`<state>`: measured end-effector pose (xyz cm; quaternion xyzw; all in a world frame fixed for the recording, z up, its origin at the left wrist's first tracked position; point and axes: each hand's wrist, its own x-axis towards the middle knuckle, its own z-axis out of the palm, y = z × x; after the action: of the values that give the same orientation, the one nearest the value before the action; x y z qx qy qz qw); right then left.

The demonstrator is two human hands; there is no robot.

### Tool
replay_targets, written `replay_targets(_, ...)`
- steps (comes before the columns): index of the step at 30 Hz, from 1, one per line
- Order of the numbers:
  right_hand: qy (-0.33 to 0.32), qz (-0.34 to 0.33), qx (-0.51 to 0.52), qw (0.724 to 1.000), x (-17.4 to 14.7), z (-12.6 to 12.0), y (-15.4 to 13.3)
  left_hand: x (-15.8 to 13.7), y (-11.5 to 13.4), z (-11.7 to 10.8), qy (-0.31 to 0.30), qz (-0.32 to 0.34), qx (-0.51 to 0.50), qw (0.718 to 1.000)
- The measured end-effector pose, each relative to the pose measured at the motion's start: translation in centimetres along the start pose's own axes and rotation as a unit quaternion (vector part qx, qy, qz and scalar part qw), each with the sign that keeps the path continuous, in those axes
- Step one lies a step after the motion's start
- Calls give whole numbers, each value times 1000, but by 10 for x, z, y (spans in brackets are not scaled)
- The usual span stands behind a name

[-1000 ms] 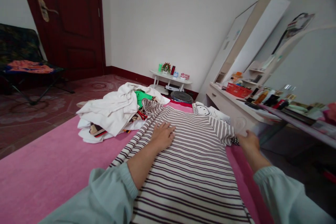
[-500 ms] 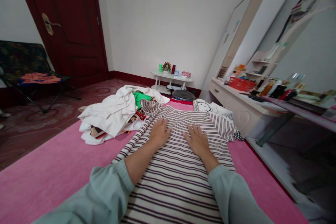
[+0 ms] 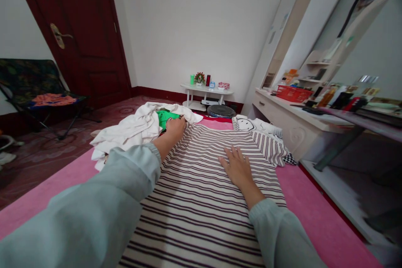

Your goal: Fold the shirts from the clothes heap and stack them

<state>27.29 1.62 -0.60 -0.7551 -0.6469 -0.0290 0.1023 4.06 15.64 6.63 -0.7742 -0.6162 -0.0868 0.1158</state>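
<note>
A white-and-dark striped T-shirt (image 3: 201,201) lies spread over the pink bed cover (image 3: 53,192), its neck at the far end. At its far left sleeve, my left hand (image 3: 176,127) is closed, the fingers curled over the fabric and partly hidden. My right hand (image 3: 238,166) rests flat on the upper right of the shirt, fingers spread. Just left of my left hand sits a heap of clothes with a white garment (image 3: 135,127) on top and a green piece (image 3: 165,118) showing.
A white garment with a face print (image 3: 246,123) lies beyond the right sleeve. On the right, a dressing table (image 3: 282,113) carries a red basket (image 3: 293,93) and bottles. A low white table (image 3: 205,89) stands by the far wall, and a folding chair (image 3: 37,88) at left.
My left hand has moved forward and left from the shirt's chest to its left sleeve and closed there. My right hand stays flat on the shirt. The view has shifted slightly.
</note>
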Motion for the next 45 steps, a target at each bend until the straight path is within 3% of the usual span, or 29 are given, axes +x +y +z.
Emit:
replay_targets(8, 4, 0, 2, 1000, 1, 2, 1, 26, -26, -23, 6, 66, 25, 998)
replay_targets(12, -2, 1, 2, 1000, 1, 2, 1, 33, -24, -18, 16, 91, 20, 996)
replay_targets(18, -5, 1, -5, 1000, 1, 0, -1, 24, 17, 0, 43, 122, -29, 991)
replay_targets(23, -5, 1, -6, 1000, 0, 0, -2, -1, 61, 29, -46, 211, -104, 971)
replay_targets(28, -19, 1, -4, 1000, -1, -4, -2, 4, 68, 60, -99, 149, -117, 977)
replay_targets(32, -28, 4, 1, 1000, -1, -5, -2, 6, 76, 61, -98, 91, -113, 985)
replay_targets(35, -27, 5, 5, 1000, -1, -5, -2, -15, 82, 57, -79, 80, -112, 987)
replay_targets(37, -22, 3, 7, 1000, -2, -4, -1, -38, 77, 55, -78, 108, -115, 984)
replay_targets(41, -20, 0, 14, 1000, -2, -2, 2, -86, 44, 51, -75, 189, -125, 971)
replay_targets(45, -49, 10, 7, 999, -1, -7, -1, -121, 14, 41, -45, 196, -126, 971)
